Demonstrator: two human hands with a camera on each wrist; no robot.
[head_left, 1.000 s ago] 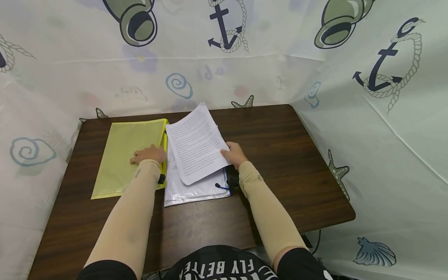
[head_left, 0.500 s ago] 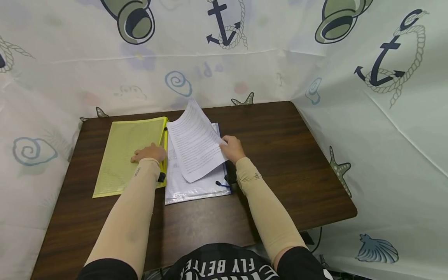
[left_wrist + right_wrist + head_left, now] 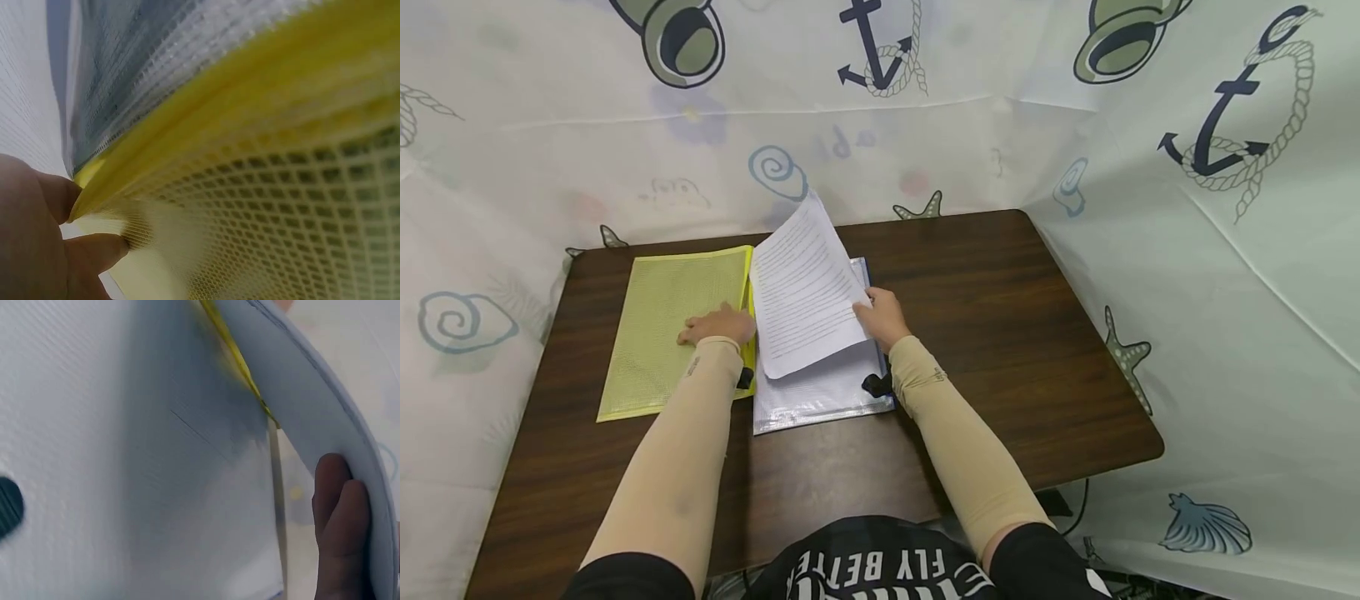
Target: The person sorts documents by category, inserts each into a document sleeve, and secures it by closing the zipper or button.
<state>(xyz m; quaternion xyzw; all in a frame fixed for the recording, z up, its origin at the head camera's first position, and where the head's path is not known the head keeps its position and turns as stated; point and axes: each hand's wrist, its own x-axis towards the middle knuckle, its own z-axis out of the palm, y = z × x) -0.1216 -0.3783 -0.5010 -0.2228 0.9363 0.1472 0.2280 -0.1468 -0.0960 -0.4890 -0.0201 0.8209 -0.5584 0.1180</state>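
A yellow mesh zip pouch (image 3: 655,333) lies on the left of the table. My left hand (image 3: 721,323) is over its right side; in the left wrist view its fingers (image 3: 94,250) pinch the pouch's yellow edge (image 3: 250,81). My right hand (image 3: 883,319) grips the right edge of several printed paper sheets (image 3: 808,292). These sheets tilt upward over a whitish mesh pouch (image 3: 820,408) with a blue edge, their left side against the yellow pouch's opening edge. The right wrist view shows fingers (image 3: 340,519) against the back of the sheets (image 3: 300,375).
The brown wooden table (image 3: 985,333) extends to the right of the pouches. A pale curtain (image 3: 925,142) with sea prints stands along its back and sides. A dark cable (image 3: 1082,508) hangs past the right front edge.
The right hand and the sheets have moved left, toward the yellow pouch, with the sheets' far corner rising. The left hand stays at the pouch edge.
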